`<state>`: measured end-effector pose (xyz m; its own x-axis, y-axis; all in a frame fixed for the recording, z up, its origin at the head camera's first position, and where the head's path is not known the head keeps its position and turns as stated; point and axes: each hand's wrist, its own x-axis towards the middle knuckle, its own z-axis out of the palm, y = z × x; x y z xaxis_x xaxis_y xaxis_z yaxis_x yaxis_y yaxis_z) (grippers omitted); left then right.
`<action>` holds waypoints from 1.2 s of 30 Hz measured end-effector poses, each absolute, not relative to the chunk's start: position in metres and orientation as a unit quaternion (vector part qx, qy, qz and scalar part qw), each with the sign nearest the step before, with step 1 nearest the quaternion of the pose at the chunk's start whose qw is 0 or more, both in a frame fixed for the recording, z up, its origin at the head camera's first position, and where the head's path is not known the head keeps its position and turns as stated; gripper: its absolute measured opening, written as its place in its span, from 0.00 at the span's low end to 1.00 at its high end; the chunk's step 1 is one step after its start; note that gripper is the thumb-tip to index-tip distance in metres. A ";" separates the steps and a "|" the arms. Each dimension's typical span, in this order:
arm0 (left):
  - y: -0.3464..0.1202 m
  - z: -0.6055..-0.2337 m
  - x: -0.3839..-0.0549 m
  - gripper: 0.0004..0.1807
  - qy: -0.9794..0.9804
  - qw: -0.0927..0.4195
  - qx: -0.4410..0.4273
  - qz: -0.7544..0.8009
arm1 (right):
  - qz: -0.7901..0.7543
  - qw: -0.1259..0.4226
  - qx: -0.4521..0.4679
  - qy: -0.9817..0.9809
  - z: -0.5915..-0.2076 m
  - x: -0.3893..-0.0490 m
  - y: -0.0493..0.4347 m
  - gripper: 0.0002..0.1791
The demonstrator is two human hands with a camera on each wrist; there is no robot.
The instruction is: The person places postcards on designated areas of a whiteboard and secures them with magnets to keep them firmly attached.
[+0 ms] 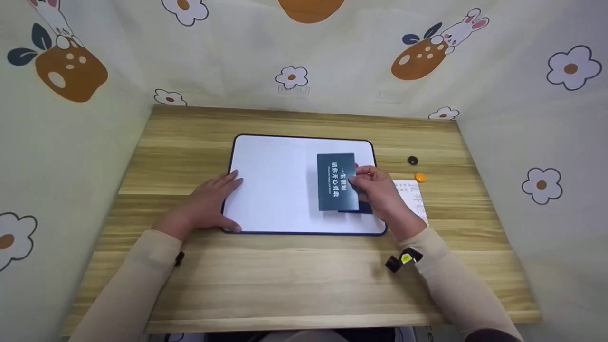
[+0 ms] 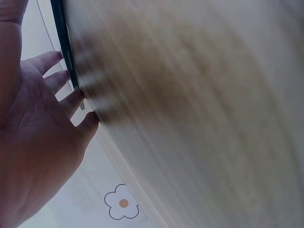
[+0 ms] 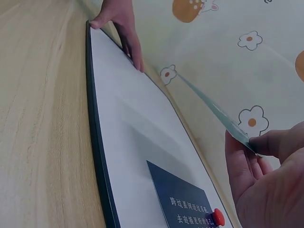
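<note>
A whiteboard (image 1: 270, 190) with a dark rim lies on the wooden table. My left hand (image 1: 207, 202) rests on its left edge, fingers spread and thumb at the near corner. Between thumb and fingers, my right hand (image 1: 380, 192) pinches a dark green card (image 1: 327, 190) with white lettering. In the right wrist view this card (image 3: 216, 111) is tilted and raised above the board. Below it, a dark blue card (image 3: 178, 194) lies on the board with a red round magnet (image 3: 218, 217) at its edge. In the head view the held card and right hand hide most of the blue card.
Right of the board, a pale card (image 1: 412, 197) with printed characters lies partly hidden by the right hand. An orange magnet (image 1: 420, 177) sits at its far corner, and a black magnet (image 1: 413, 160) lies farther back. Patterned curtains (image 1: 228, 57) enclose the table (image 1: 285, 275) at the back and sides.
</note>
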<state>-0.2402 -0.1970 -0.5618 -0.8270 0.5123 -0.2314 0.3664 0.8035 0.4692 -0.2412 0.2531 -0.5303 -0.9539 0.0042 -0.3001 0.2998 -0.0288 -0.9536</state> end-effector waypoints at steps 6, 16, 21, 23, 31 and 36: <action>-0.197 -0.561 -0.240 0.75 0.934 0.182 0.230 0.203 | -0.707 0.115 0.111 0.689 -0.531 -0.241 0.245 0.12; -0.196 -0.559 -0.238 0.75 0.935 0.183 0.224 0.204 | -0.702 0.116 0.116 0.693 -0.532 -0.242 0.226 0.12; -0.197 -0.558 -0.238 0.74 0.935 0.185 0.222 0.206 | -0.709 0.121 0.112 0.686 -0.534 -0.243 0.219 0.12; -0.197 -0.558 -0.238 0.74 0.935 0.185 0.222 0.205 | -0.712 0.122 0.113 0.683 -0.535 -0.242 0.217 0.11; -0.197 -0.558 -0.238 0.74 0.935 0.185 0.224 0.203 | -0.709 0.123 0.112 0.686 -0.536 -0.242 0.207 0.10; -0.196 -0.558 -0.238 0.74 0.935 0.192 0.219 0.201 | -0.702 0.125 0.114 0.691 -0.539 -0.243 0.204 0.10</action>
<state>-0.2383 -0.1964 -0.5585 -0.8307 0.4861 -0.2714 0.3319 0.8238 0.4595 -0.2433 0.2041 -0.5391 -0.9426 -0.0181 -0.3334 0.3336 -0.0124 -0.9426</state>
